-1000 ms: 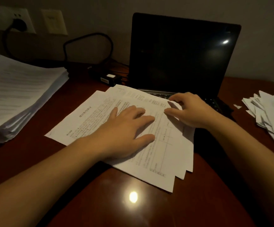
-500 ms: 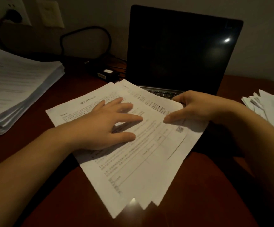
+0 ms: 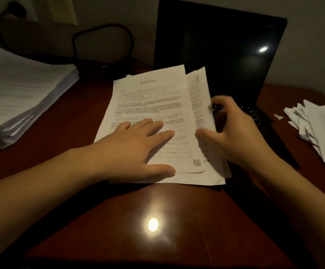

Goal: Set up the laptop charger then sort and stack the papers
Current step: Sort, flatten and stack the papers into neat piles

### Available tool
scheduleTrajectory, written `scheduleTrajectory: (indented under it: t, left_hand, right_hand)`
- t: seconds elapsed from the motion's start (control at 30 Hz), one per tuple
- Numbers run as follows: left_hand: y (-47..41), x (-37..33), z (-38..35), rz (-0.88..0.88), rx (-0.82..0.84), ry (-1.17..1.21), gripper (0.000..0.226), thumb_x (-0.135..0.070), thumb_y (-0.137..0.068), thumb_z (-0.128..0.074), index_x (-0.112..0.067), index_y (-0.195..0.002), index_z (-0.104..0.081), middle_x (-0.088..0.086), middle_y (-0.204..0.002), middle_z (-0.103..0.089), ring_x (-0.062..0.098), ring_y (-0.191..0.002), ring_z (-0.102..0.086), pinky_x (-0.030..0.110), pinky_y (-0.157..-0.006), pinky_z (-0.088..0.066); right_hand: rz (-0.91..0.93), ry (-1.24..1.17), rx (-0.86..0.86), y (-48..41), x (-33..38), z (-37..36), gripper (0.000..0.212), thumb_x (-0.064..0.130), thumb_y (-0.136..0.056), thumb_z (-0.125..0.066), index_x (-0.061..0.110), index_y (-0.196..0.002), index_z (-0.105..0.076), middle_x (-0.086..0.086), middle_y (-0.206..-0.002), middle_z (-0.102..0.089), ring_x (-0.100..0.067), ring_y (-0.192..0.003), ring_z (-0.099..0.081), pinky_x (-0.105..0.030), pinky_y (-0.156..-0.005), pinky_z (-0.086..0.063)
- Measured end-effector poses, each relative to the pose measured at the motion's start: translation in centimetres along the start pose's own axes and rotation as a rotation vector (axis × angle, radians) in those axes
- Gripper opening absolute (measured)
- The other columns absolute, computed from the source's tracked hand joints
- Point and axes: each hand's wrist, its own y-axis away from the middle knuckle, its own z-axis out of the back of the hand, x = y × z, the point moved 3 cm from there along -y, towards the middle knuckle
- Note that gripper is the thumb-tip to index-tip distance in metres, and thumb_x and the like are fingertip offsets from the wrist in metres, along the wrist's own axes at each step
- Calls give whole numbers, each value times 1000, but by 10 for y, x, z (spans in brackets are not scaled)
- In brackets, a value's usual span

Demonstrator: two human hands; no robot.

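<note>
the small bundle of sheets (image 3: pixel 154 98) lies on the desk (image 3: pixel 157 239) directly in front of the laptop (image 3: pixel 216 45), and its upper part leans over the keyboard. one second ago these sheets were spread like a fan and lay diagonally; now they are turned almost straight toward the person and mostly gathered, with only one or two pages showing at the right side.

the left hand (image 3: pixel 138 152) lies flat on the top page, fingers straight and a little apart, pressing the bundle down. the right hand (image 3: pixel 235 133) has moved from the far corner to the right edge. its thumb is on the front and the fingers are curled behind, so it seems to pinch the edge, but it is blurred by motion.

the charger cable (image 3: pixel 103 35) runs toward the wall socket (image 3: pixel 18 8), so i judge the charger part is finished; the laptop end is hidden. the work is now squaring this bundle. it probably belongs on the tall stack (image 3: pixel 22 94) at the left, while the loose pile (image 3: pixel 322 133) at the right is not yet sorted.
</note>
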Motion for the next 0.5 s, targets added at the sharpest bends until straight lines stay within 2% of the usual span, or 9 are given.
scheduleTrajectory:
  t: [0.07,0.13,0.2,0.27,0.3,0.33,0.4,0.43,0.5]
  left_hand:
    - [-2,1,1,-15,-70,-29,94,-92,-79,-25,-43,-156,-1,-10,-165,-2,11,-151,1,44,-124,-5]
    - [-1,2,-5,-16,-50,13,100,-96,-75,-22,-44,-155,8,-10,-166,9,11,-153,12,49,-124,1]
    - [0,1,-13,0,-2,86,108,-99,-70,-25,-45,-153,19,-14,-164,23,8,-149,26,52,-123,9]
    - [0,0,-15,12,-8,126,110,-98,-70,-28,-46,-151,23,-15,-163,27,7,-147,30,52,-123,11]
    - [-1,0,-15,15,-14,136,109,-98,-71,-28,-45,-151,24,-15,-162,27,6,-147,30,53,-122,11]
    - [-2,0,-14,20,-18,146,108,-97,-72,-28,-45,-151,24,-16,-162,27,6,-147,31,53,-122,11]
    - [-4,-1,-14,33,-16,164,106,-96,-73,-27,-44,-151,24,-17,-162,28,5,-147,31,53,-122,11]
    - [-5,-1,-15,40,-13,174,106,-96,-73,-26,-44,-151,24,-17,-162,28,5,-147,31,52,-122,12]
    - [-7,-1,-15,51,-17,198,106,-96,-72,-25,-45,-151,24,-18,-161,29,4,-146,31,51,-122,13]
  right_hand:
    - [61,42,-81,-3,2,-2,55,33,-89,-72,27,-138,-47,15,-110,-55,3,-79,-54,-10,-57,-43]
    - [20,9,-49,-4,0,-8,41,35,-91,-70,27,-129,-57,11,-112,-61,5,-79,-52,-11,-59,-44]
    - [-11,52,-45,-1,-5,-11,40,36,-90,-70,28,-128,-59,5,-121,-59,2,-83,-53,-13,-68,-46]
    - [-13,117,-95,1,-7,-8,46,38,-87,-73,31,-130,-57,4,-135,-48,-4,-100,-54,-19,-83,-47]
    - [-19,114,-99,2,-7,-5,45,38,-86,-73,31,-128,-58,5,-137,-47,-5,-104,-54,-20,-86,-47]
    - [-34,86,-68,3,-7,-3,41,37,-87,-72,31,-125,-59,7,-132,-54,-4,-98,-58,-18,-80,-48]
    - [-123,-66,67,3,-10,-3,33,32,-90,-71,29,-121,-60,8,-106,-70,-2,-69,-65,-14,-56,-47]
    - [-188,-194,122,3,-11,-2,34,29,-90,-71,28,-122,-61,4,-93,-73,-3,-55,-63,-15,-46,-43]
    - [-306,-449,199,4,-10,2,43,22,-89,-72,28,-129,-58,0,-78,-74,-5,-40,-55,-16,-37,-37]
